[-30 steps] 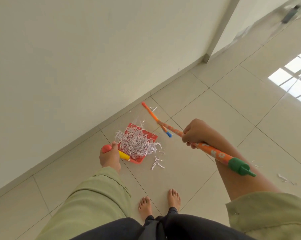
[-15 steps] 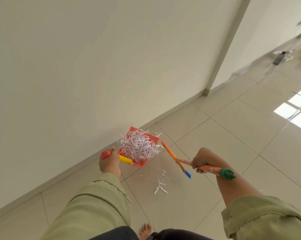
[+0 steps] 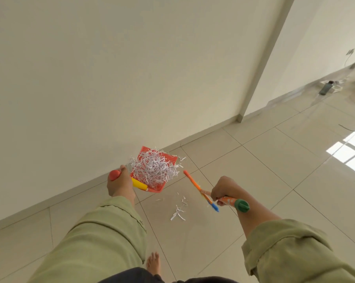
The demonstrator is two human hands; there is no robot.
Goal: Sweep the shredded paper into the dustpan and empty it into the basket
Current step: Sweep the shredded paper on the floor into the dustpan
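Gripping the yellow handle, the left hand holds the red plastic dustpan, heaped with white shredded paper, higher off the tiled floor than before. The right hand clasps the orange toy broom, now drawn nearer. Stray shreds lie below.
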